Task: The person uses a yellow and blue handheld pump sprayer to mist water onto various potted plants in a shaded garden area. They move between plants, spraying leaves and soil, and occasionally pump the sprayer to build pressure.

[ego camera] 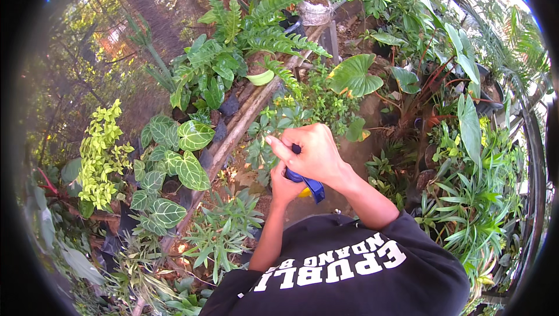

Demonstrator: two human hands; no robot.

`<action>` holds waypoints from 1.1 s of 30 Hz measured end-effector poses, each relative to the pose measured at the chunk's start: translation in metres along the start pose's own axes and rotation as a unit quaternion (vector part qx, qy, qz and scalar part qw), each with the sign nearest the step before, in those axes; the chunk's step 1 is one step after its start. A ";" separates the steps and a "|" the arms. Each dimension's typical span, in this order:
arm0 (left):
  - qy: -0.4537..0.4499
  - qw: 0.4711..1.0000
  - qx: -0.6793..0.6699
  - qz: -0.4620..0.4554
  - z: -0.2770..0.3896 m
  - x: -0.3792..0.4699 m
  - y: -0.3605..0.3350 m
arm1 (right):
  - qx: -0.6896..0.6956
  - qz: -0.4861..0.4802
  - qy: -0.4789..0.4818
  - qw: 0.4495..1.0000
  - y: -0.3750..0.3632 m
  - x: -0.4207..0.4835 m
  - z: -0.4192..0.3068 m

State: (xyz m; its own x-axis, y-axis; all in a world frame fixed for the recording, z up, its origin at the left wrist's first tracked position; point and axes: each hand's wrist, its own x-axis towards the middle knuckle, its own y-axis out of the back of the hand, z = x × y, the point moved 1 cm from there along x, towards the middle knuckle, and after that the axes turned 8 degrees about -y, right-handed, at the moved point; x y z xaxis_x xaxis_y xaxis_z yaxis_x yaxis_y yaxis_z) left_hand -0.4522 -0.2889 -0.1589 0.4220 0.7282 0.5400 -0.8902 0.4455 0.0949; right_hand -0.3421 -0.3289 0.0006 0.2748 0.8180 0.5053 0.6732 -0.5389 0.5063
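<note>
My right hand is closed around a dark, round-ended handle at the top of a blue plastic device, which looks like the pump head of a hand-pump sprayer. Just below, my left hand wraps around the body of the same device, most of it hidden by my hands. A bit of yellow shows beneath the blue part. Both hands are close together in front of my black shirt. Left of them stand dark-green plants with pale-veined leaves.
A wooden rail runs diagonally at the left, with potted plants along it. A light-green pot and a whitish pot stand farther up. Large-leaved plants and dense foliage crowd the right, beside a dark curved bar.
</note>
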 end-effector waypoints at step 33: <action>0.033 0.998 -0.025 -0.042 0.018 -0.069 0.137 | -0.055 -0.019 -0.007 0.998 -0.097 -0.042 -0.106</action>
State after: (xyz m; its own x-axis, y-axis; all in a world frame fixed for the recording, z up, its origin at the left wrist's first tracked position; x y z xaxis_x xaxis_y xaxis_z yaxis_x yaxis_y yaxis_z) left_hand -0.6063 -0.2872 -0.1678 0.5059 0.7192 0.4763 -0.8427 0.5301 0.0947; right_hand -0.4918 -0.3323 0.0038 0.2607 0.8404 0.4752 0.6035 -0.5260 0.5993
